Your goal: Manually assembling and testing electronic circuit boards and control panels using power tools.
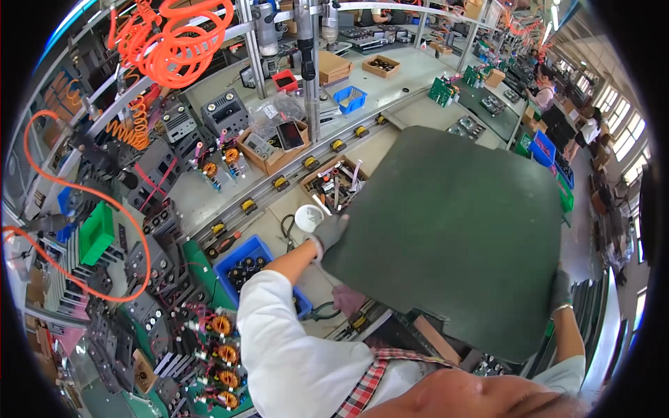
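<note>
A large dark green flat board (453,230), with notches in its edges, is held up in front of me between both hands. My left hand (332,233), in a grey glove, grips its left edge. My right hand (559,289), also gloved, grips the right edge low down. The fingers of both hands are partly hidden by the board. Close to my left hand are a round white dish (309,218), black-handled scissors (288,226) and a cardboard box of tools (334,182). The board covers much of the bench behind it.
A blue bin of black parts (249,268) stands left of my arm. Circuit assemblies with copper coils (221,324) lie at lower left. A rail with yellow rollers (280,183) crosses the bench. Orange coiled hoses (178,42) hang at upper left. People (546,90) are at far right.
</note>
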